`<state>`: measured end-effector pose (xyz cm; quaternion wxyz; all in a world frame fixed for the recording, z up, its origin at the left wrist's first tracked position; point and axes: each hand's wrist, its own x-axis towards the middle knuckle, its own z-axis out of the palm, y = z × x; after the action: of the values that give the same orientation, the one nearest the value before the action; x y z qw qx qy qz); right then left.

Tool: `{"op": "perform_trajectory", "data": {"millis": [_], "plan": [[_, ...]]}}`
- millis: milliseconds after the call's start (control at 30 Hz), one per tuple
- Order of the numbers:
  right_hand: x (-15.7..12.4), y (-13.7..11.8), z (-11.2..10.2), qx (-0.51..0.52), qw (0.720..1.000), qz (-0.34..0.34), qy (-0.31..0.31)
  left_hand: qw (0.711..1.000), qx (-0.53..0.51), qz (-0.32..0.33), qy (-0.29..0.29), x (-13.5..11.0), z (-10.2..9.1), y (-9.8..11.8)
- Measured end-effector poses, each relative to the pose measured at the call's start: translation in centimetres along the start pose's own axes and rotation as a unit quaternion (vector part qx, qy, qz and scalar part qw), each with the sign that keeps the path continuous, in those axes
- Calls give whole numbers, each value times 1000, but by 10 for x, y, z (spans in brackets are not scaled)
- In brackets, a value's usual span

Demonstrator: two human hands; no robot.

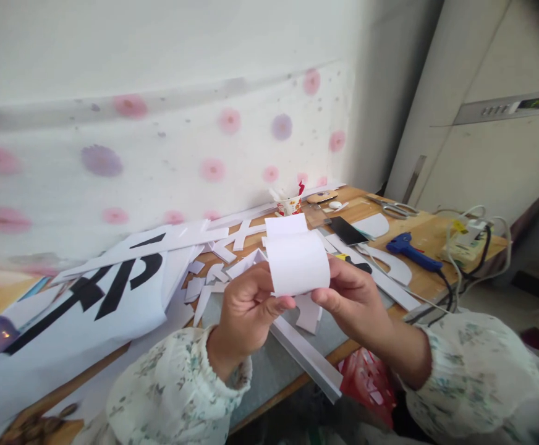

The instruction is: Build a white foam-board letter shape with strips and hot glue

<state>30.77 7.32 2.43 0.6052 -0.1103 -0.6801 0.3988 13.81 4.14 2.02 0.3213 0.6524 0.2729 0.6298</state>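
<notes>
Sheet (112,318) w/ black shapes far L, cut pcs (195,289) beside it, loose on tabletop (422,230). L hand (250,303), part-closed, grips one side of strip (298,262), held up mid-view, already curved; can't tell if ends joined. R hand (361,301) grips opp. side. Glue gun (411,250) unheld, R.

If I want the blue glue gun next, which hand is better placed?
Probably the right hand: it is nearer the blue glue gun, which lies to its right. The left hand is farther off. Both hold the curved white paper, so the right would let go first.
</notes>
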Motion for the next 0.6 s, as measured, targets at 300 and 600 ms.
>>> {"op": "perform_trajectory", "data": {"millis": [300, 600], "plan": [[-9, 16, 12, 201, 971, 126, 20, 985, 168, 42, -17, 4, -5, 16], [-6, 13, 10, 234, 954, 185, 16, 979, 168, 109, -27, 10, -7, 15]]}}
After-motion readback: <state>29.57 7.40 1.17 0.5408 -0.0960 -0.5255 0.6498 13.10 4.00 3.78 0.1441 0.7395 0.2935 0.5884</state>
